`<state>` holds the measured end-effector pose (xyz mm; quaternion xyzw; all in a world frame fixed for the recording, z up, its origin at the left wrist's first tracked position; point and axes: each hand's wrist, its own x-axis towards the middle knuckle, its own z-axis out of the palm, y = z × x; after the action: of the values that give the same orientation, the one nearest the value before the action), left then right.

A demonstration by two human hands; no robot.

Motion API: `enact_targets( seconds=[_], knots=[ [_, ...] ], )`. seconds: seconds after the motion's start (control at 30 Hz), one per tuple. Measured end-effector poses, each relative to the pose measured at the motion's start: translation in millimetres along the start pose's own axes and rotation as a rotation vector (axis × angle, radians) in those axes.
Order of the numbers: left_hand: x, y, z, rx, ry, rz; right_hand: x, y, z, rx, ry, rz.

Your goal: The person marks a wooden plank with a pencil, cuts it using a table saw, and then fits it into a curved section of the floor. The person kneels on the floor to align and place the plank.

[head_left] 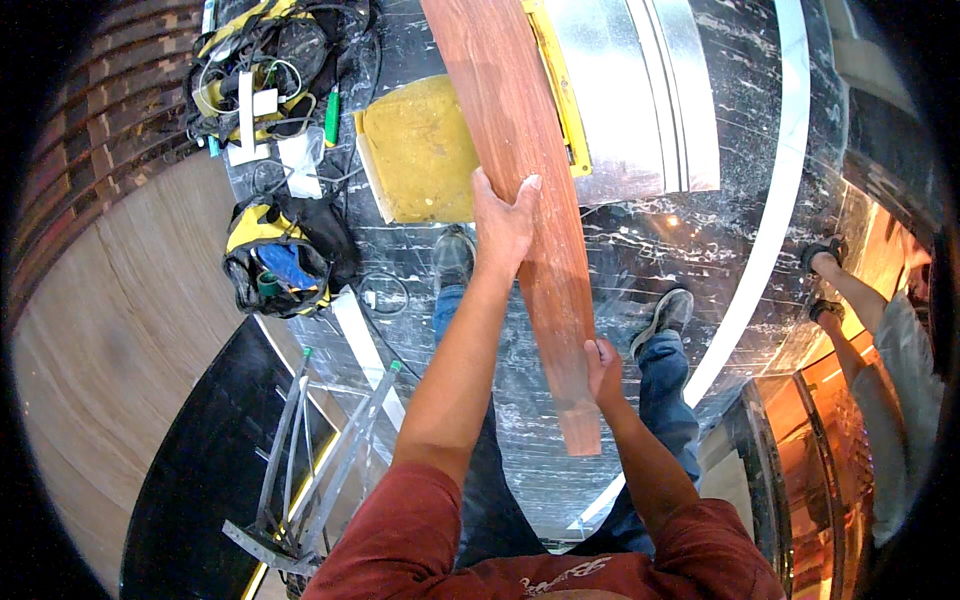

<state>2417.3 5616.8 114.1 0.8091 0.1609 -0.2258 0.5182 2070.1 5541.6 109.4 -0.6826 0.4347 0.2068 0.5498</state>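
A long reddish-brown wood plank (560,270) runs from the top of the view down between my legs, its near end tapering in the picture. My left hand (505,222) grips its left edge around mid-length, thumb lying on the top face. Lower down, my right hand (603,372) is closed on the right edge near the close end; its other fingers are hidden. Left of the plank lies a worn yellow board or pad (418,150), partly covered by it. Along the plank's far right side sits a yellow bar-shaped tool (556,85).
A shiny metal sheet (620,120) lies beyond. Yellow-and-black tool bags (275,262) and cables stand at left, beside a green-handled tool (332,118). A metal stool frame (330,450) is at lower left. Another person's legs (850,290) show at right. The dark marbled floor (720,230) is dusty.
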Motion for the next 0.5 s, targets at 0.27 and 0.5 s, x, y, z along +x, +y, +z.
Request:
enact_targets(
  seconds=[0.27,0.5],
  knots=[
    [-8.4,-2.0,0.6,0.063,0.026,-0.017,-4.8,-6.2,-3.8,0.047,-0.026,0.044],
    [-13.6,-0.8,0.9,0.034,0.017,0.014,-8.5,10.5,-4.0,0.013,-0.041,0.071]
  ],
)
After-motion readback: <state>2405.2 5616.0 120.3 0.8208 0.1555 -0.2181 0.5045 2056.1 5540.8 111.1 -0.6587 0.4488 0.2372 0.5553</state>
